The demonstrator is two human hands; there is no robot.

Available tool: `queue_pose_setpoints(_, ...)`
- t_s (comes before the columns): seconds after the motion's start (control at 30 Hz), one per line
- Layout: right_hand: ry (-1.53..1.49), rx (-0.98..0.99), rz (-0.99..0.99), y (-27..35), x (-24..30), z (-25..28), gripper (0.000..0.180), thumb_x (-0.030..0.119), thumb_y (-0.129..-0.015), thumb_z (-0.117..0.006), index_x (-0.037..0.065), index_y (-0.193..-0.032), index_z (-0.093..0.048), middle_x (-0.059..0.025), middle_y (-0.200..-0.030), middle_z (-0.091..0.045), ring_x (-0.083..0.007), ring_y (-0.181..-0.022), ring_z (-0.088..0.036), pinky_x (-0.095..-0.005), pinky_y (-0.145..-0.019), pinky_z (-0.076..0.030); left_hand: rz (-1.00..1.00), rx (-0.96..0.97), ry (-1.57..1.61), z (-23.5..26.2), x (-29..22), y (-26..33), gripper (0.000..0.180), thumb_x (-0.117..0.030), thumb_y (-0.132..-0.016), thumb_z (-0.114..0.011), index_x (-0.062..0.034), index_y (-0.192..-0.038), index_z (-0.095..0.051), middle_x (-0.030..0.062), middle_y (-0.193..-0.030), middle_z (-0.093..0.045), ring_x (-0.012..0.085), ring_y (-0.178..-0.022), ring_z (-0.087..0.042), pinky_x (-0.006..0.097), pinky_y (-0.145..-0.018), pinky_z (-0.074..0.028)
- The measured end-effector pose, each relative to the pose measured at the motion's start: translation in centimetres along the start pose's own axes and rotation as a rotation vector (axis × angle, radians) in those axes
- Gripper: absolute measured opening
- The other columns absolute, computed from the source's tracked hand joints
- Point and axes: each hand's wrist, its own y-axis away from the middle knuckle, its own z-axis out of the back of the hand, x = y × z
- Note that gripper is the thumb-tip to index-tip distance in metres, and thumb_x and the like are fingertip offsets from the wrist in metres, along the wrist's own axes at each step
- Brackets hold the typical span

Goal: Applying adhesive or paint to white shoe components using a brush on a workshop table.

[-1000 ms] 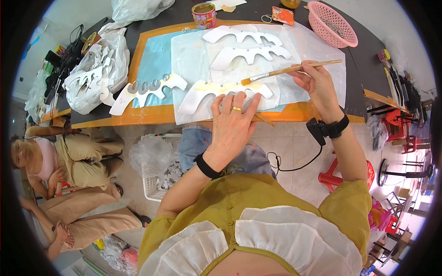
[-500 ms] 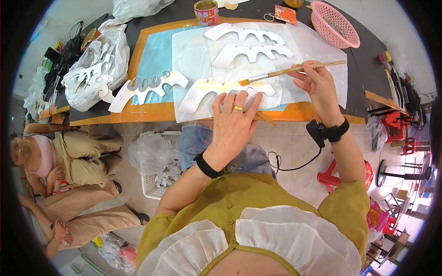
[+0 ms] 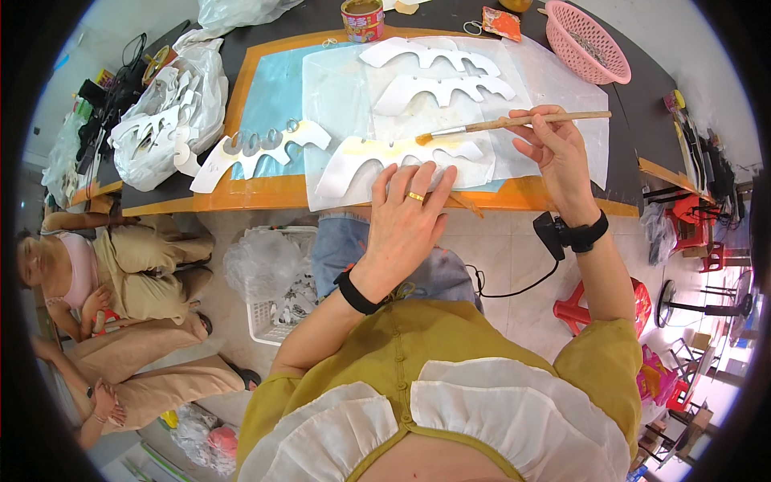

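Note:
A slim wooden-handled brush (image 3: 514,123) is pinched between the thumb and fingers of my right hand (image 3: 558,153). Its yellowish bristles rest on the upper edge of a white scalloped cut-out (image 3: 353,164), where a pale yellow smear shows. My left hand (image 3: 408,213) lies with fingers spread along the lower edge of that cut-out, holding nothing. Two more white cut-outs, an upper one (image 3: 393,53) and a lower one (image 3: 393,95), lie beyond it on translucent sheeting (image 3: 337,88). Left of these is another cut-out (image 3: 215,170) with several grey round pieces along its top.
An open tin (image 3: 363,26) of brownish stuff stands at the back, a pink basket (image 3: 590,60) of small bits at the back right. At left sits a plastic bag (image 3: 205,80) of white cut-outs. Below are a white crate (image 3: 261,321) and a red stool (image 3: 572,309). Someone sits at left.
The brush tip has shifted slightly left and up along the cut-out's upper edge. My left hand stays in nearly the same place.

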Motion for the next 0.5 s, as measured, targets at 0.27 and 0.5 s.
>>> queue_pose_setpoints(0.27,0.048,-0.023,0.031,1.1,0.3,0.7,0.009,0.012,-0.098,-0.053,0.007,-0.105,-0.052,-0.016,-0.112,-0.064,-0.0255,-0.109,-0.064,-0.029,-0.08,-0.059,-0.002,-0.011,0.009,-0.3,0.3,0.5,0.07,-0.015,-0.071,-0.076,-0.012,-0.135,-0.05,0.0107,-0.13,-0.044,0.0307,-0.119,-0.041,0.05,-0.106,-0.031)
queue_pose_setpoints(0.5,0.017,0.054,0.041,1.2,-0.4,-0.6,0.008,0.011,-0.098,-0.053,0.006,-0.104,-0.052,-0.017,-0.113,-0.064,-0.0266,-0.11,-0.064,-0.0297,-0.081,-0.06,-0.001,-0.003,0.012,-0.1,0.2,0.4,0.07,-0.015,-0.071,-0.075,-0.0125,-0.135,-0.05,0.0106,-0.131,-0.043,0.0301,-0.119,-0.041,0.05,-0.106,-0.031)
